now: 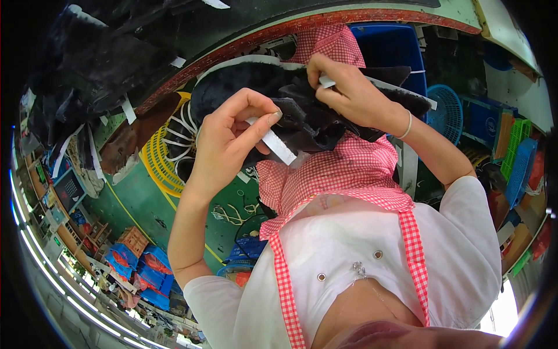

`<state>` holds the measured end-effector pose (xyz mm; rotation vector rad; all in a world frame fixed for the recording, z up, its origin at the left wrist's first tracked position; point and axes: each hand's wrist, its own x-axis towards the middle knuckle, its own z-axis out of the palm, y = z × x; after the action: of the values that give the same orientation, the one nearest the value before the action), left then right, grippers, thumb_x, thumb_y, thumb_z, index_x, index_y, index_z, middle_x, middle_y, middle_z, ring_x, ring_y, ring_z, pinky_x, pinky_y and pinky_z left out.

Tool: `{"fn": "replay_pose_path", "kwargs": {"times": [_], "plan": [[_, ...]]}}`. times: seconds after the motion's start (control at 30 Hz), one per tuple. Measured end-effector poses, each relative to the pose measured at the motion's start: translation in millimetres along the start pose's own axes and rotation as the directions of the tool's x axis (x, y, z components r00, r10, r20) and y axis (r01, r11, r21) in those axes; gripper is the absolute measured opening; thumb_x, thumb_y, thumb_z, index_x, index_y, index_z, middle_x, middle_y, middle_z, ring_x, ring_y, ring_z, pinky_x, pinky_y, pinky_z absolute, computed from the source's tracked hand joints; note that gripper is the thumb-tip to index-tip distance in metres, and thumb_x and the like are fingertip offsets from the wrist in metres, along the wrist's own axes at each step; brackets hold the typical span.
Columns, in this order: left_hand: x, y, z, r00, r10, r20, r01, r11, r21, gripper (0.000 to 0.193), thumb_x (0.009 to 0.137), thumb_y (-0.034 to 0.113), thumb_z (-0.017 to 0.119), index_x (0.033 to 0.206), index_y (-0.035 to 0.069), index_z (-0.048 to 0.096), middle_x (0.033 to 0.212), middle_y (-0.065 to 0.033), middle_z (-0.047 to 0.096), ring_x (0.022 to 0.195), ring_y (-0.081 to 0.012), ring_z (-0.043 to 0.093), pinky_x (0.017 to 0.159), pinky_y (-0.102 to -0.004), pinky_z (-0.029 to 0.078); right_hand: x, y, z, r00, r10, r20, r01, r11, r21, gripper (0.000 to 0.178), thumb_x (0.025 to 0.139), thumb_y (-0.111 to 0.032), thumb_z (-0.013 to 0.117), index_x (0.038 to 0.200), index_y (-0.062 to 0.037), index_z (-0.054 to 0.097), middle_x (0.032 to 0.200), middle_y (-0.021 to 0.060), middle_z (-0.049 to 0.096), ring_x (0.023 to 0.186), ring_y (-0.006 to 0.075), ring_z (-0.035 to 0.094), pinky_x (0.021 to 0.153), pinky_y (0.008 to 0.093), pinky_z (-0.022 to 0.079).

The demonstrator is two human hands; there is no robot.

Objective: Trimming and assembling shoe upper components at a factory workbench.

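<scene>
A piece of black plush fabric [232, 81] with white edges lies bunched across my lap. My left hand [229, 131] is closed, its thumb and forefinger pinched at the fabric's near edge. From under those fingers a short white strip [279, 148] sticks out. My right hand [351, 93] is closed as well, gripping a fold of the same fabric farther to the right. A bit of white [326, 81] shows between its fingers; what that is I cannot make out. Beneath the fabric is a red-and-white checked apron [343, 168].
A dark worktable with a red ruler-like edge [256, 35] runs along the far side, with black fabric pieces [110, 58] on its left. Around me stand a yellow basket [157, 157], a blue bin [389, 49] and a round blue basket [444, 113]. Loose strings [232, 215] lie on the green floor.
</scene>
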<state>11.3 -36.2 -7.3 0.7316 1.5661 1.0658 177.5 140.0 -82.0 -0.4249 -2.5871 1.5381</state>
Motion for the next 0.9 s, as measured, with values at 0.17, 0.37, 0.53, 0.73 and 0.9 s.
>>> {"fn": "replay_pose_path", "kwargs": {"times": [0.17,0.37,0.53,0.73,0.9], "plan": [[9,0,0,1.000,-0.015,0.015,0.015,1.000,0.003,0.010,0.093,0.009,0.064,0.098,0.002,0.060,0.084,-0.0011,0.066,0.070,-0.0041,0.060,0.060,-0.0195,0.049,-6,-3,-13,0.977,0.192,0.095,-0.214,0.871,0.442,0.033,0.086,-0.005,0.040,0.114,-0.0007,0.056,0.094,0.0056,0.058,0.087,0.0122,0.057,0.078,0.0260,0.050],[17,2,0,0.998,-0.035,0.045,0.034,0.999,0.024,0.011,0.093,0.010,0.064,0.099,0.002,0.060,0.084,-0.0009,0.066,0.071,-0.0045,0.061,0.062,-0.0195,0.049,-11,-8,-14,0.946,0.159,0.282,-0.294,0.785,0.545,0.025,0.092,-0.018,0.062,0.109,-0.0005,0.061,0.099,0.0037,0.059,0.091,0.0106,0.057,0.081,0.0223,0.047],[26,5,1,0.998,-0.040,0.057,0.039,0.999,0.025,0.010,0.093,0.007,0.064,0.099,0.001,0.060,0.086,0.0006,0.065,0.076,-0.0030,0.059,0.070,-0.0191,0.047,-15,-12,-21,0.977,0.115,0.179,-0.156,0.960,0.233,0.018,0.088,-0.019,0.068,0.094,-0.0034,0.064,0.088,0.0011,0.057,0.076,0.0087,0.050,0.065,0.0253,0.039],[33,3,3,0.995,-0.053,0.083,0.049,0.998,0.049,0.016,0.091,0.008,0.067,0.104,0.000,0.064,0.087,-0.0001,0.068,0.074,-0.0030,0.058,0.068,-0.0190,0.045,-21,-9,-28,0.985,0.019,0.172,-0.056,0.975,0.216,0.012,0.087,-0.012,0.066,0.096,-0.0024,0.066,0.088,0.0078,0.064,0.081,0.0199,0.060,0.073,0.0304,0.048],[38,3,7,0.994,-0.067,0.089,0.061,0.995,0.077,0.021,0.090,0.010,0.068,0.109,0.001,0.068,0.088,-0.0003,0.070,0.072,-0.0019,0.057,0.064,-0.0177,0.044,-28,-11,-20,0.993,0.113,0.021,-0.114,0.942,0.317,0.010,0.087,-0.009,0.066,0.094,-0.0016,0.063,0.090,0.0106,0.062,0.084,0.0221,0.060,0.074,0.0326,0.049]]}}
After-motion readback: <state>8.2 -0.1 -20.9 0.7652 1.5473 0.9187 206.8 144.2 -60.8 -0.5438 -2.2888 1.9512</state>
